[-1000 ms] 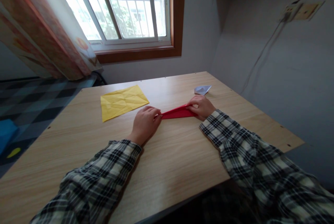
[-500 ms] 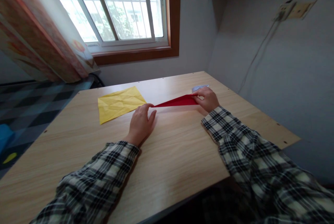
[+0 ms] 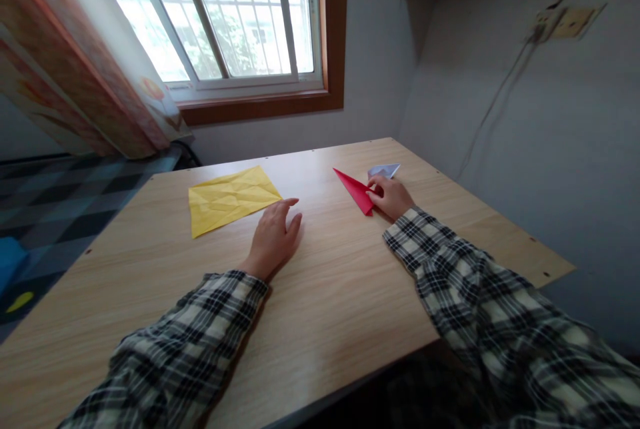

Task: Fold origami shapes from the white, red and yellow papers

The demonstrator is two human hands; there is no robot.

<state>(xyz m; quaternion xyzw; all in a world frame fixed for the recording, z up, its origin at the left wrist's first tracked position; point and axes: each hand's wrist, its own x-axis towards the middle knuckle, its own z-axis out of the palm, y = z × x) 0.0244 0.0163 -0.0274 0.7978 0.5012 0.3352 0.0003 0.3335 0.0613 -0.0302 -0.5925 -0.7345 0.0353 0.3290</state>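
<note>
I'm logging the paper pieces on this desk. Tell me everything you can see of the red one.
The red folded paper is a narrow, pointed triangle of smooth, matte paper with sharp creases. It sits at the far right of the wooden table, its tip pointing away to the left. The right hand pinches its near end; a small white folded paper lies just behind it.

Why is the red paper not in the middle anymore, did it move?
Yes. The red paper went to the right, away from the yellow sheet and close to the small white folded paper. The right hand holds it; the left hand let go.
</note>
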